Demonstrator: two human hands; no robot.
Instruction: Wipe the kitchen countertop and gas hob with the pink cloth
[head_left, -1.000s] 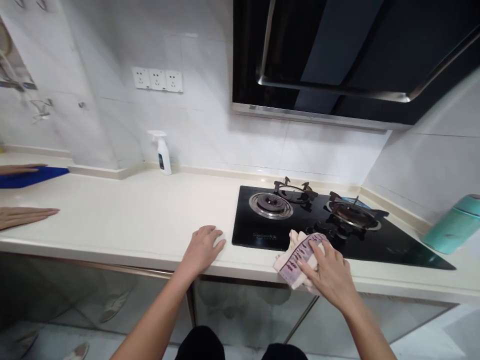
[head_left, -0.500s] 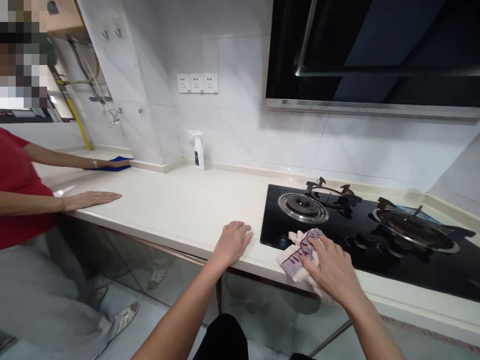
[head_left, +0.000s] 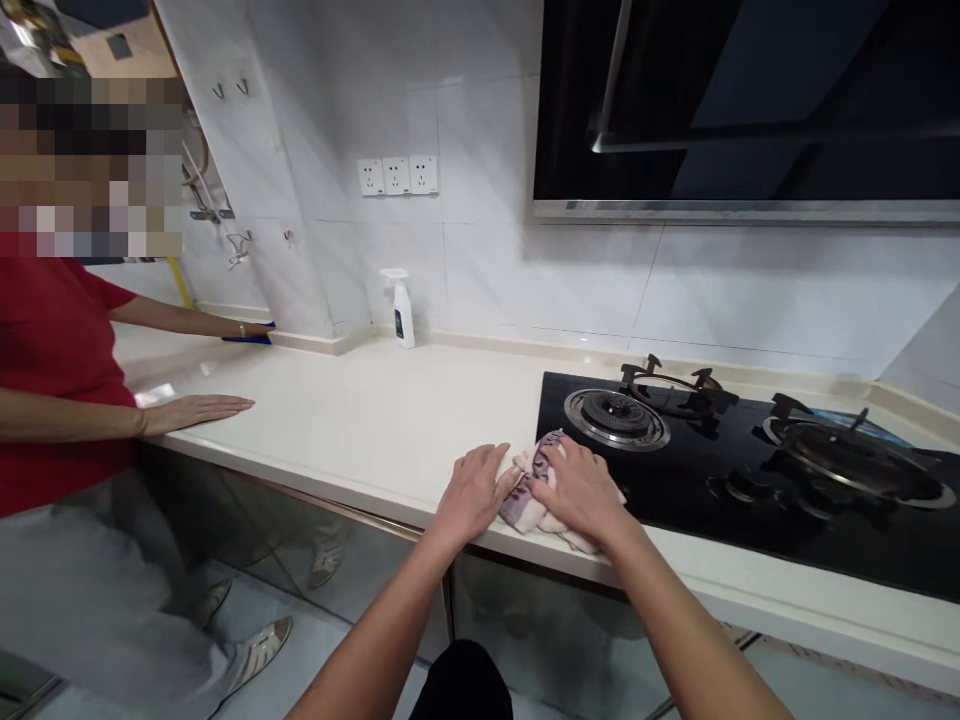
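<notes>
My right hand (head_left: 581, 487) presses down on a crumpled white cloth with purple stripes (head_left: 534, 495), fingers curled over it, at the left front corner of the black gas hob (head_left: 750, 480). My left hand (head_left: 474, 490) rests palm-down on the cream countertop (head_left: 360, 420) just left of the cloth, its fingertips touching the cloth's edge, fingers slightly spread.
A person in a red top stands at the left, one hand (head_left: 196, 410) flat on the counter, the other on a blue cloth (head_left: 251, 336) further back. A white spray bottle (head_left: 403, 310) stands by the wall. Two burners (head_left: 616, 415) and a range hood (head_left: 750, 110) are at the right.
My right hand has slid the cloth leftward off the hob's front edge until it meets my left hand. The left hand has stayed in place. The view shifted slightly.
</notes>
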